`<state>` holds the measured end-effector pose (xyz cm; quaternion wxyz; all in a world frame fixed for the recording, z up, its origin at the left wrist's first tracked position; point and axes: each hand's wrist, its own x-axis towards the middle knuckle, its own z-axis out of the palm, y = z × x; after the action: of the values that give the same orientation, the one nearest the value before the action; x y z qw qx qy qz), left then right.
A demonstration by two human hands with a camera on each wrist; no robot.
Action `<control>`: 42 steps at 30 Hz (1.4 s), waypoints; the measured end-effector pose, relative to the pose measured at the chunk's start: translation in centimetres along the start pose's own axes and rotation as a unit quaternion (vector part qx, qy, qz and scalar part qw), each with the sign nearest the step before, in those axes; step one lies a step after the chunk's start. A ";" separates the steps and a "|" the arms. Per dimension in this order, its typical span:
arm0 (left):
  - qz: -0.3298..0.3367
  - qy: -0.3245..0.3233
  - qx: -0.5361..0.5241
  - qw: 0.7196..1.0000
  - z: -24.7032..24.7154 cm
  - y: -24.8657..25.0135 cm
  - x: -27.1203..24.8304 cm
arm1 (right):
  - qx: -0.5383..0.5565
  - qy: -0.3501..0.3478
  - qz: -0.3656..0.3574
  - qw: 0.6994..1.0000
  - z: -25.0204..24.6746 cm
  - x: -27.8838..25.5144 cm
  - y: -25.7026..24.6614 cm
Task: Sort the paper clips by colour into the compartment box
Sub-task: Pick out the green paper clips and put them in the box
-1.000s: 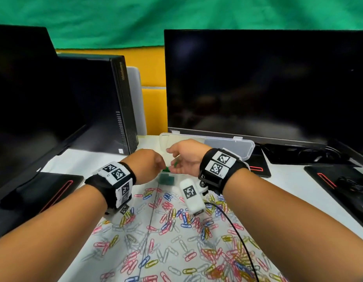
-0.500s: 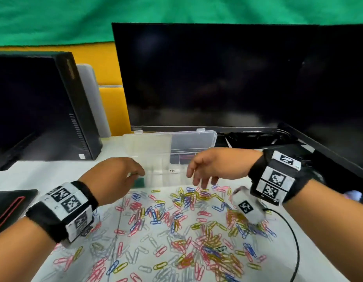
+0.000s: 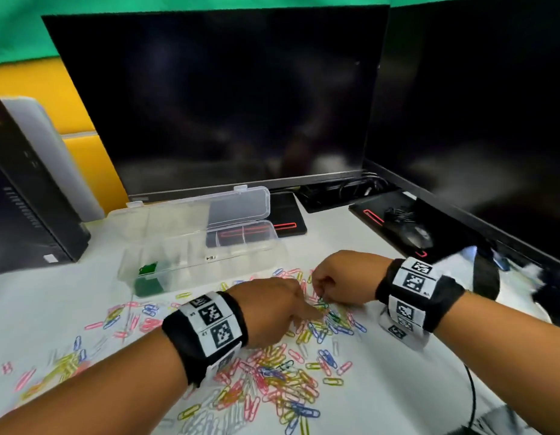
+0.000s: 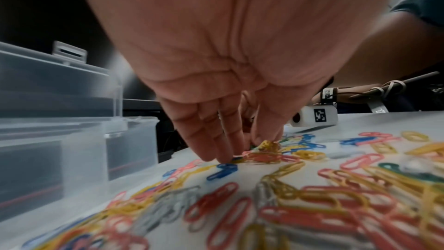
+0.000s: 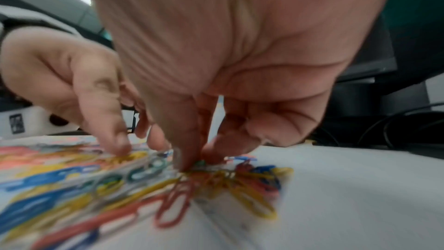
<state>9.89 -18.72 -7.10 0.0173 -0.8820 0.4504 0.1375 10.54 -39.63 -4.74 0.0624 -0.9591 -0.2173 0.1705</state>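
Observation:
Loose paper clips point(image 3: 282, 381) in red, yellow, blue, green and white lie scattered on a white sheet. Behind them stands the clear compartment box point(image 3: 250, 246) with its lid back; its left end compartment holds green clips point(image 3: 148, 279). My right hand point(image 3: 318, 298) reaches into the far side of the pile, and its thumb and forefinger pinch a green clip point(image 5: 200, 163). My left hand point(image 3: 316, 315) lies just beside it, fingers point(image 4: 225, 155) stretched down and touching the clips, holding nothing.
A large dark monitor point(image 3: 228, 98) stands right behind the box, a second monitor point(image 3: 479, 120) at the right. A black computer tower point(image 3: 27, 215) stands at the left. A mouse point(image 3: 413, 237) on a black pad lies at the right, and a cable point(image 3: 471, 400) runs by my right forearm.
Both hands came away from the box to the far side of the pile. The right hand, spread above the clips half a second ago, now pinches a green clip.

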 end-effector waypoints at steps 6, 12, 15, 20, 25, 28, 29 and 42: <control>-0.076 0.014 -0.008 0.997 -0.9 0.4 -0.2 | 0.042 0.031 -0.025 0.998 0.7 0.4 1.1; -0.124 0.044 -0.033 0.991 -1.9 -0.3 -0.1 | 0.365 0.010 -0.016 0.931 -0.5 0.0 2.5; -0.086 0.066 -0.049 0.993 -2.3 0.5 1.3 | 0.445 0.003 0.025 0.895 -0.1 -0.2 2.7; -0.043 0.049 0.030 0.997 -2.1 1.7 3.3 | 0.186 -0.033 0.016 0.982 0.1 -1.4 1.5; -0.050 0.033 0.051 0.997 -1.6 1.7 3.4 | 0.050 -0.025 0.009 0.998 0.7 -2.1 0.1; -0.085 0.059 0.000 0.995 -1.7 1.5 2.5 | 0.068 -0.041 -0.002 0.997 0.7 -2.2 0.0; -0.102 0.070 -0.033 0.992 -1.8 1.3 2.2 | 0.072 -0.043 -0.006 0.996 0.8 -2.1 0.0; -0.205 0.092 -0.568 0.792 -3.2 0.0 0.2 | 0.580 -0.032 0.029 0.813 -2.2 -2.2 5.9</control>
<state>10.76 -19.37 -4.12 -0.5000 -0.8133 0.0999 0.2802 11.79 -45.93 -3.21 0.5953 -0.7445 -0.0521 0.2977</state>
